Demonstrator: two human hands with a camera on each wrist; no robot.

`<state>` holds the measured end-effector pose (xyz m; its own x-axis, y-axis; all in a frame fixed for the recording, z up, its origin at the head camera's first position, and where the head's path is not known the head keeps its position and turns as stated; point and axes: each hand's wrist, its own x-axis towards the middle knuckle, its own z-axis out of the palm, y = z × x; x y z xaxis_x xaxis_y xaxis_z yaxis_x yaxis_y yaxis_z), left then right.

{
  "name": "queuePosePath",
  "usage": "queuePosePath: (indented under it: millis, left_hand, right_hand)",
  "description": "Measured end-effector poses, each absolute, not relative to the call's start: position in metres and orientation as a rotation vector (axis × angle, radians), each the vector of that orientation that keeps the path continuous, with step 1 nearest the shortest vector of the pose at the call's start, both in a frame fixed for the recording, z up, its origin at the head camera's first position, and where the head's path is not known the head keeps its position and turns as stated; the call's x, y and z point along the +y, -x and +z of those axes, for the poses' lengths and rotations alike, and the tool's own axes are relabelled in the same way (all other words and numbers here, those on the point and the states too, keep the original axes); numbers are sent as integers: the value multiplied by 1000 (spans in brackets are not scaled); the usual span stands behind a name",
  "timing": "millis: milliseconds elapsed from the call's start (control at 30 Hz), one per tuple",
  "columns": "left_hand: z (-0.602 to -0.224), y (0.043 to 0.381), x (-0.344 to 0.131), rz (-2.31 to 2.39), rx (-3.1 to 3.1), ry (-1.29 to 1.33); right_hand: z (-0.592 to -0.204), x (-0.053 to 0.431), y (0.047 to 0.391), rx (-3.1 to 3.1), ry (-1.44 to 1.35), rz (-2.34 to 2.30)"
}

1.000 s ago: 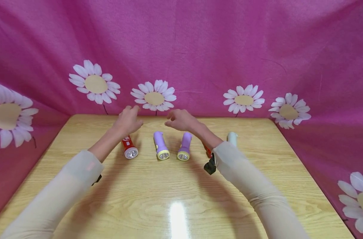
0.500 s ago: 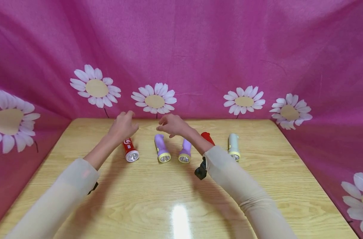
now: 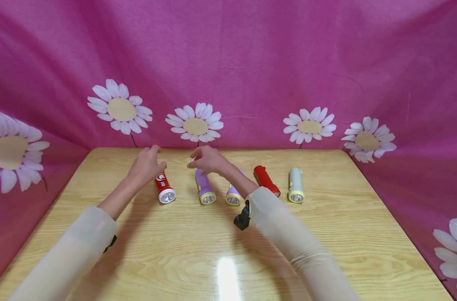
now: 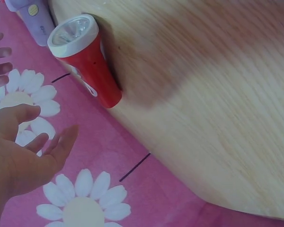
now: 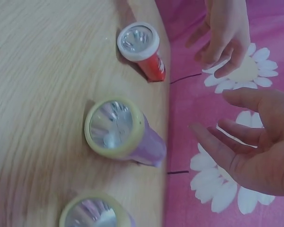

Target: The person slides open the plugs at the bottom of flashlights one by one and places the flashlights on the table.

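Note:
My left hand (image 3: 145, 164) hovers over the back end of a red flashlight with a white rim (image 3: 164, 189). Its fingers are loosely bent and hold nothing; in the left wrist view this hand (image 4: 33, 156) appears apart from the red flashlight (image 4: 92, 66). Above the back of a purple flashlight with a yellow rim (image 3: 204, 187) is my right hand (image 3: 210, 160), also holding nothing. The right wrist view has the right hand's fingers spread (image 5: 220, 146) beside the purple flashlight (image 5: 149, 144). My right forearm partly covers a second purple flashlight (image 3: 233, 195).
To the right lie another red flashlight (image 3: 265, 179) and a pale green one with a yellow rim (image 3: 296, 186). All rest in a row on a wooden table (image 3: 183, 246). A pink cloth with daisies (image 3: 251, 62) hangs behind and at both sides.
Both hands have shifted left in the head view. The right forearm has moved off the right-hand red flashlight and the pale green one, and now overlaps the second purple flashlight.

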<state>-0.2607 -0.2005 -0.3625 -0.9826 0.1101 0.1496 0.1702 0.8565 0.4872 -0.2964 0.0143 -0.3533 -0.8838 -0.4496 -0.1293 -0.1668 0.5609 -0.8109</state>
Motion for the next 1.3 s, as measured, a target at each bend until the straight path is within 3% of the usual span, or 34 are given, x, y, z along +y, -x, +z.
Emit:
queuePosePath:
  millis: [1300]
  left_hand:
    - [-382,256,-229,-873,-2934,100]
  right_hand:
    - [-381,-39,285,2163,314,-1460]
